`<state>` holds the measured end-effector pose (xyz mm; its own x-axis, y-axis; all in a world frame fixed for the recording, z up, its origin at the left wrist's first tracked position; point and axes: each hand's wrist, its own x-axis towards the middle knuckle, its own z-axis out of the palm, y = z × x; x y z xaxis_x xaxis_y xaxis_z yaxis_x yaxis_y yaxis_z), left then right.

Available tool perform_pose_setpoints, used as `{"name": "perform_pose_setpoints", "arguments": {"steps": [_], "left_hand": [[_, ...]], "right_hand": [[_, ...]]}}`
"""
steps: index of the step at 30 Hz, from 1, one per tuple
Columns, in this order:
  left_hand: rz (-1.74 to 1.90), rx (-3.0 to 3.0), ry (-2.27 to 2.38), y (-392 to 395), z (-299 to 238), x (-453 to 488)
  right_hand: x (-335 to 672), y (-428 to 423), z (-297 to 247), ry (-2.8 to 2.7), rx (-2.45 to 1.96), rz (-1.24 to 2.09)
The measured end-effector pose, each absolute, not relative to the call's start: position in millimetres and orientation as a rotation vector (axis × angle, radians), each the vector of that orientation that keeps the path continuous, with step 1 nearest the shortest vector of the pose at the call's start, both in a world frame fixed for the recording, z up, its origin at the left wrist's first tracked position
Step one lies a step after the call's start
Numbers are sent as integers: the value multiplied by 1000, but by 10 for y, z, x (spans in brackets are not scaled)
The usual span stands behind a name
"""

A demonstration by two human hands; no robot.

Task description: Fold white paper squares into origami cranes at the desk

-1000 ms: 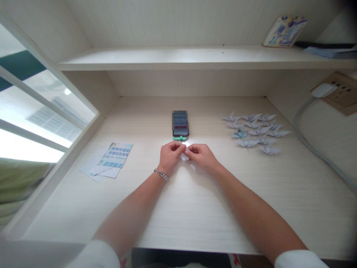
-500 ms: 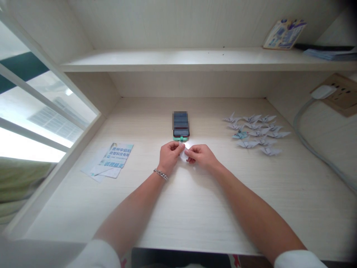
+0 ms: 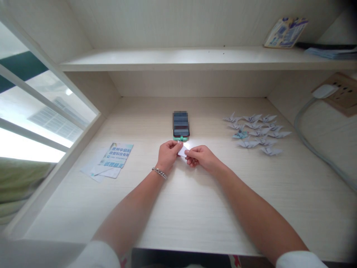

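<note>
Between my two hands is a small folded piece of white paper (image 3: 182,151). My left hand (image 3: 168,155) pinches its left side between thumb and fingers; a chain bracelet (image 3: 159,172) circles that wrist. From the right, my right hand (image 3: 201,158) grips the paper's other edge with thumb and forefinger, the remaining fingers curled under. Part of the paper is hidden by my fingertips. Just beyond the hands lies a phone (image 3: 181,123) with a green piece at its near end. To the right, several folded paper cranes (image 3: 258,132) are grouped, one of them bluish.
Printed and plain paper sheets (image 3: 115,160) lie on the desk (image 3: 178,212) at left. A shelf (image 3: 156,59) spans the back, carrying a small packet (image 3: 286,32) and papers. A grey cable (image 3: 309,143) runs from a plug in the wall socket (image 3: 341,93) at right.
The paper now shows a flatter white face between my fingers. Both hands have shifted slightly, and the right fingers sit a little lower. Everything else on the desk stays put.
</note>
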<state>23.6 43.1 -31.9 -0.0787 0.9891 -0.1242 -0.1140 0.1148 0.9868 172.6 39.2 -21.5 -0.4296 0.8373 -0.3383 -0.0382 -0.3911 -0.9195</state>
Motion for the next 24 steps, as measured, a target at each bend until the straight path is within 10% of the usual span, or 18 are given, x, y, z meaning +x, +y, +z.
{"name": "perform_pose_setpoints", "arguments": {"steps": [24], "left_hand": [[1269, 1013, 1287, 452, -383, 230]], "right_hand": [[1764, 414, -207, -1150, -1092, 1989]]}}
